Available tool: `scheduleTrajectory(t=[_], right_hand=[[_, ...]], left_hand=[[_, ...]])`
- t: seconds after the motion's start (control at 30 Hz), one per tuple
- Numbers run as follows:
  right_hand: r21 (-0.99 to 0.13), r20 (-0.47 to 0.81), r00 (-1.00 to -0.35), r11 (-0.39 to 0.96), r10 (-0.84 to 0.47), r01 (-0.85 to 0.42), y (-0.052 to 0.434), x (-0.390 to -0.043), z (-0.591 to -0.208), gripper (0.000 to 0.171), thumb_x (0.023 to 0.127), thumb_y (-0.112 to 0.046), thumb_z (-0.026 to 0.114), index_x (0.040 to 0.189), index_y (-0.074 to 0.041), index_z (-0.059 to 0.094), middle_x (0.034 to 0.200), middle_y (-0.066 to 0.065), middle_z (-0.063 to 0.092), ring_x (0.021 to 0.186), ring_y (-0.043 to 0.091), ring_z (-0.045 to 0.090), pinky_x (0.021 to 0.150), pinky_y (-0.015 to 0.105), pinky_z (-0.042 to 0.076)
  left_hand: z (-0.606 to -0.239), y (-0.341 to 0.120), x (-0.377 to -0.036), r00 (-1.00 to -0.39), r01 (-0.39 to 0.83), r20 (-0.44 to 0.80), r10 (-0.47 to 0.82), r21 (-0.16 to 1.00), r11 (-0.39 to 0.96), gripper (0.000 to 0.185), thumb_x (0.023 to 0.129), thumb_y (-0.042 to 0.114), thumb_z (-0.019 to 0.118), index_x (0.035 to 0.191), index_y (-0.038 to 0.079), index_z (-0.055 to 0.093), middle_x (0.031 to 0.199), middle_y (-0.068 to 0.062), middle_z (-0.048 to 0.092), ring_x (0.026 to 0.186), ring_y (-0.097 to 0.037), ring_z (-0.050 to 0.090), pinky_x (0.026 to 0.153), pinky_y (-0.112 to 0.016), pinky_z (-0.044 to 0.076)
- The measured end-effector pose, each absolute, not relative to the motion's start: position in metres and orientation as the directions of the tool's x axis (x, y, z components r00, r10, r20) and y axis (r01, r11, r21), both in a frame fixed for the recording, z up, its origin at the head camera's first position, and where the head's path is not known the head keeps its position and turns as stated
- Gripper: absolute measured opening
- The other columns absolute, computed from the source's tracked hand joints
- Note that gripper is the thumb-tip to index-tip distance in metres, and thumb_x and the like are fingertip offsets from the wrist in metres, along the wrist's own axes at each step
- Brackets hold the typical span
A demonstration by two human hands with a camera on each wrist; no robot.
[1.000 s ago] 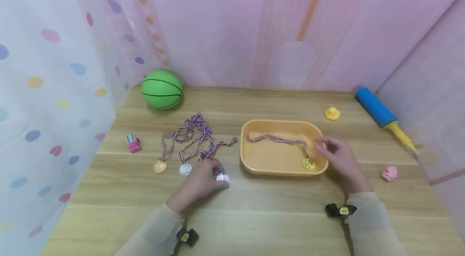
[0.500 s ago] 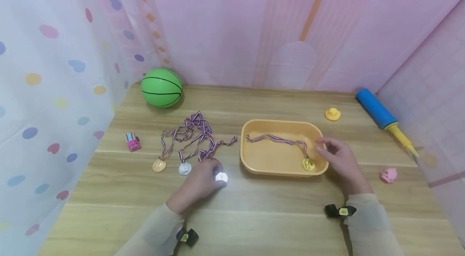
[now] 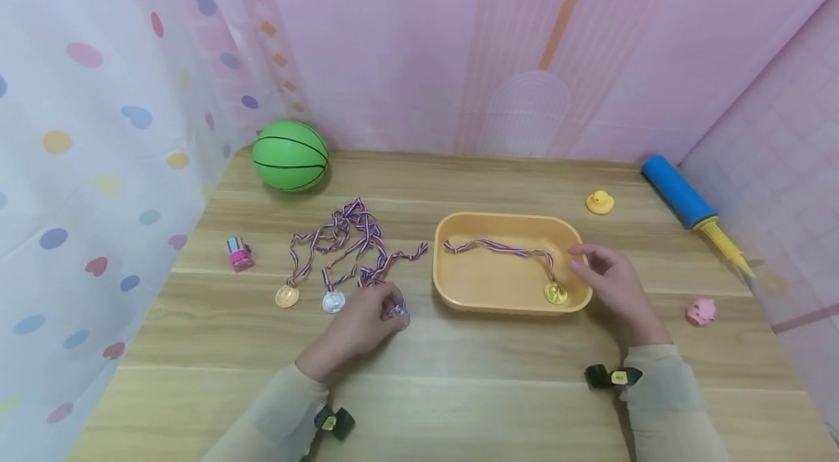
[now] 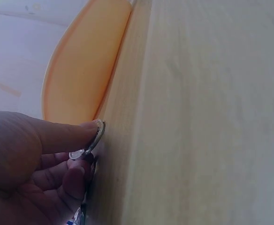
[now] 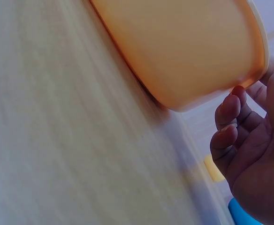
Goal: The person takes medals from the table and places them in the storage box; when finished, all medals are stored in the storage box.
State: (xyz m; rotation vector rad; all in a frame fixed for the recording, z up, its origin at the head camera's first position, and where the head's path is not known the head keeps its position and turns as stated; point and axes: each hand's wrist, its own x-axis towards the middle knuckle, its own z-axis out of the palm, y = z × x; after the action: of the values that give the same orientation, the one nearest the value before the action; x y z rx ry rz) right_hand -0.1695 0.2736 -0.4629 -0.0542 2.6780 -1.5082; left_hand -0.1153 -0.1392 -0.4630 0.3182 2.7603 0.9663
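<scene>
Low in the frame's centre, the left hand (image 3: 359, 327) pinches a small silver medal (image 4: 94, 139) on edge against the wooden table (image 3: 459, 367). Rightward, the right hand (image 3: 612, 287) rests, fingers loosely curled, at the shallow orange plastic tray (image 3: 446, 280) holding a gold medal (image 3: 555, 293).

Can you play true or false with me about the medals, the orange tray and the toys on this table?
1. The left hand pinches a silver medal. True.
2. The orange tray holds two gold medals. False: only one gold medal lies in it, with its striped ribbon.
3. The green ball sits at the far left corner of the table. True.
4. The right hand holds the yellow duck. False: the duck sits alone farther back, and the right hand rests at the tray's right rim.
5. The pink pig is inside the tray. False: it stands on the table, right of the tray.
</scene>
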Motion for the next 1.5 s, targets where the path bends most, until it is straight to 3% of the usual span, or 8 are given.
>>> scheduleTrajectory(t=[0.2,0.5,0.7,0.9,1.03,1.23,1.5], right_hand=[[-0.865,-0.045,-0.997,0.502,-0.062,0.008,0.274,-0.17,-0.462,0.037,0.093,-0.026,0.065,0.122,-0.003,0.061,0.091,0.008,0.047,0.084,0.018,0.044,0.068,0.025,0.039],[-0.882,0.011,-0.996,0.468,-0.083,-0.049,0.26,-0.156,-0.434,0.033,0.093,-0.018,0.064,0.117,0.005,0.061,0.086,0.007,0.046,0.079,0.016,0.044,0.065,0.023,0.04],[-0.875,0.018,-0.996,0.481,-0.089,-0.058,0.272,-0.166,-0.454,0.034,0.094,-0.021,0.064,0.119,0.002,0.061,0.087,0.005,0.048,0.079,0.016,0.043,0.064,0.023,0.039],[-0.872,0.017,-0.997,0.487,-0.079,-0.054,0.269,-0.166,-0.452,0.03,0.094,-0.015,0.064,0.118,0.003,0.061,0.087,0.007,0.047,0.079,0.017,0.043,0.063,0.023,0.038],[-0.874,0.009,-0.997,0.484,-0.072,-0.043,0.27,-0.168,-0.457,0.032,0.093,-0.02,0.065,0.118,0.0,0.062,0.088,0.006,0.047,0.081,0.017,0.043,0.065,0.023,0.038],[-0.885,0.015,-0.997,0.464,-0.072,-0.047,0.271,-0.168,-0.459,0.035,0.092,-0.026,0.067,0.117,-0.002,0.063,0.087,0.006,0.047,0.081,0.018,0.043,0.065,0.024,0.038],[-0.886,0.019,-0.997,0.46,-0.081,-0.054,0.271,-0.166,-0.46,0.035,0.092,-0.026,0.066,0.116,-0.002,0.063,0.085,0.006,0.046,0.079,0.018,0.043,0.064,0.024,0.038]], left_hand=[[-0.462,-0.14,-0.118,-0.958,0.141,-0.102,0.267,0.643,0.753,0.023,0.075,0.016,0.08,0.09,0.015,0.063,0.073,0.007,0.055,0.068,-0.011,0.051,0.064,-0.029,0.046],[-0.46,-0.142,-0.12,-0.953,0.16,-0.086,0.292,0.674,0.721,0.027,0.075,0.014,0.08,0.098,0.013,0.065,0.079,0.008,0.058,0.071,-0.008,0.053,0.066,-0.026,0.049],[-0.46,-0.146,-0.123,-0.959,0.128,-0.078,0.272,0.738,0.663,0.023,0.077,0.012,0.078,0.096,0.016,0.066,0.077,0.008,0.06,0.067,-0.01,0.055,0.062,-0.027,0.049],[-0.451,-0.15,-0.125,-0.97,0.014,-0.126,0.207,0.823,0.568,0.025,0.078,0.008,0.076,0.101,0.013,0.067,0.078,0.001,0.061,0.068,-0.016,0.056,0.06,-0.03,0.05],[-0.445,-0.157,-0.13,-0.97,-0.068,-0.165,0.181,0.892,0.447,0.026,0.082,0.007,0.074,0.106,0.008,0.066,0.08,-0.006,0.061,0.068,-0.02,0.056,0.056,-0.031,0.052],[-0.432,-0.167,-0.139,-0.991,-0.005,-0.054,0.122,0.929,0.369,0.018,0.085,0.007,0.071,0.1,0.0,0.065,0.081,-0.009,0.062,0.069,-0.018,0.056,0.056,-0.024,0.05],[-0.412,-0.173,-0.148,-0.998,0.014,-0.008,0.054,0.921,0.39,0.012,0.089,0.018,0.069,0.094,0.007,0.067,0.088,-0.007,0.066,0.075,-0.019,0.058,0.062,-0.024,0.05]])
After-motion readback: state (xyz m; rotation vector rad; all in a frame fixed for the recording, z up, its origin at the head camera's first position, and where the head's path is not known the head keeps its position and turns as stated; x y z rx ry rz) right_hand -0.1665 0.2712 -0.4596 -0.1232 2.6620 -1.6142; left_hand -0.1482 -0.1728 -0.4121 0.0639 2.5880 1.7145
